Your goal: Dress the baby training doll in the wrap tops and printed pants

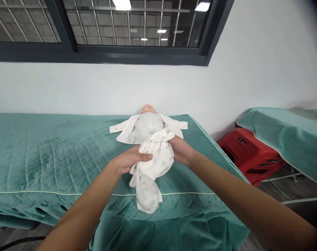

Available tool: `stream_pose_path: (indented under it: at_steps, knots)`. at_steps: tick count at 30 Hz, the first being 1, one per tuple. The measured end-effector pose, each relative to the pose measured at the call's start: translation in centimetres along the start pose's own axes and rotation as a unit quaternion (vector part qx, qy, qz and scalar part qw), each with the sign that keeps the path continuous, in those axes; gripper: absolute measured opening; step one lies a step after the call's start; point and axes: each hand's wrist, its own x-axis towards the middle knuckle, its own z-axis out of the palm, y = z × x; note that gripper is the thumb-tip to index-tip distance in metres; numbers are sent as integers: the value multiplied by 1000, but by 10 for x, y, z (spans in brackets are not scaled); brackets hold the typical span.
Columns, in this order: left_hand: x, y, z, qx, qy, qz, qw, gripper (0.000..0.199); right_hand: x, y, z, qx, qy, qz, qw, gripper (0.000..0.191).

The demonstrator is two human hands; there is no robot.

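A baby doll [148,109] lies on its back on the green bed, its head towards the wall. Under it a white long-sleeved baby jacket [127,130] is spread open, sleeves out to both sides. In front of the doll's grey-white torso, I hold a bunched pair of white printed baby pants [158,157]. My left hand [131,158] grips their left side, thumb on top. At the upper right edge, my right hand [182,148] is closed on the fabric, its fingers partly hidden. One pant leg hangs towards me over the bed's edge. The doll's legs are hidden.
The quilted green bed cover [56,150] stretches far to the left. A white wall and a dark-framed window [137,55] stand behind it. To the right are a red plastic stool [249,153] and another green-covered bed [286,129], with part of a person's hand at the edge.
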Motion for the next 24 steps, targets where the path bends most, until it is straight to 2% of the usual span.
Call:
stream_pose_path:
  at_steps: [4,6,8,12,14,16,19,20,21,23,24]
  knots:
    - [9,-1,2,-103,75,64,990,41,-4,12,0,12,28,30,999,32]
    - [16,-1,4,-163,98,87,978,38,-8,19,-2,18,20,49,998,33]
    - [21,-2,7,-187,91,82,975,37,-14,24,-4,14,-17,79,997,37]
    - [24,-7,12,-158,60,46,985,40,-24,25,-12,-12,-111,121,986,51]
    - [24,-10,12,-128,72,30,989,42,-27,25,-16,-36,-89,119,988,48]
    - [25,-12,11,-78,106,12,991,44,-29,27,-20,-53,-31,107,992,42]
    - [32,-13,8,81,164,-9,983,43,-34,39,-28,-42,43,99,993,37]
    - [36,-12,8,180,175,-16,968,41,-37,45,-31,-35,61,103,992,36]
    - [40,-12,9,293,178,-23,939,39,-40,52,-35,-33,79,108,990,36]
    - [49,-13,12,488,169,-35,856,37,-46,66,-42,-52,107,114,986,34]
    - [54,-14,15,549,163,-38,819,36,-49,73,-45,-77,119,112,984,34]
